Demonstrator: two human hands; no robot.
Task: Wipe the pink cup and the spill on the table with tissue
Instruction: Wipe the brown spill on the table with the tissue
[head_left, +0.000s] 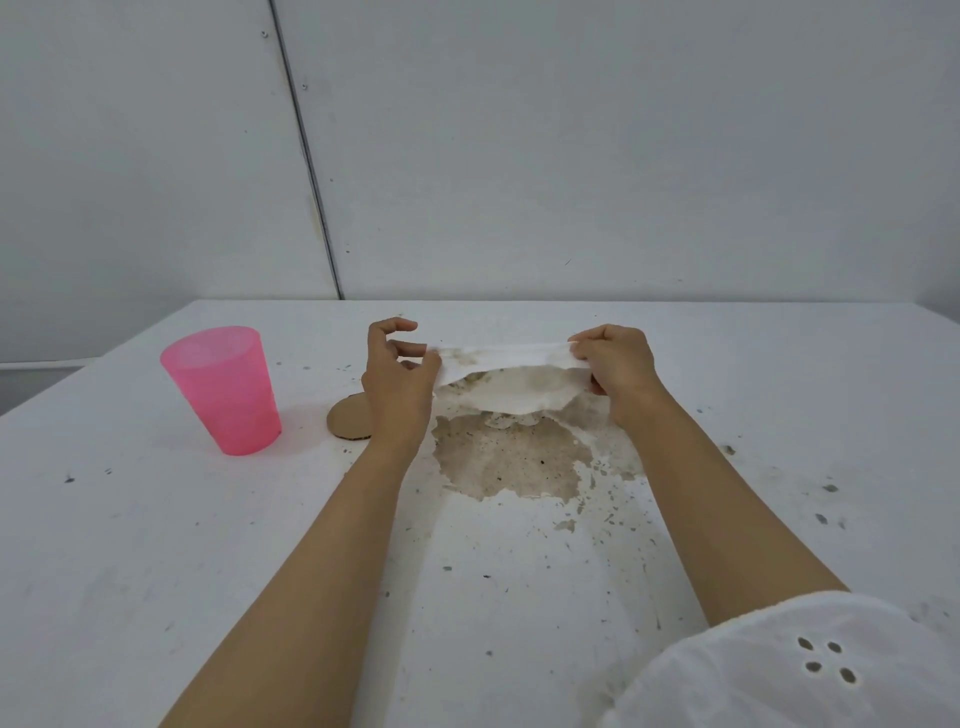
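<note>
1. Stretched between both hands above the table (156, 519): a tissue (511, 387), white with brown staining, long axis running left to right, lower edge sagging toward the near side.
2. Directly below and slightly nearer: the spill (511, 460), a pale brown patch with dark specks scattered outward; no sideways reach needed, only a lowering of both hands, judged the coming move.
3. Left hand (397, 384): thumb and forefinger pinched on the tissue's left end; remaining fingers curled loosely, index tip raised clear.
4. Right hand (615, 371): fingers closed narrow on the tissue's right end, knuckles up; bare forearm, white sleeve (779, 670) at bottom right.
5. Off to the left, well apart from the spill: the pink cup (221, 389), upright, translucent, apparently empty; nearer the left hand than the right, so probably that hand's job later.
6. Between cup and left wrist: a small brown disc (345, 423) lying flat, partly hidden; nature unclear.
7. Likely stage: mid-wipe, much of the spill not yet cleared; risk of the damp tissue tearing under tension.
</note>
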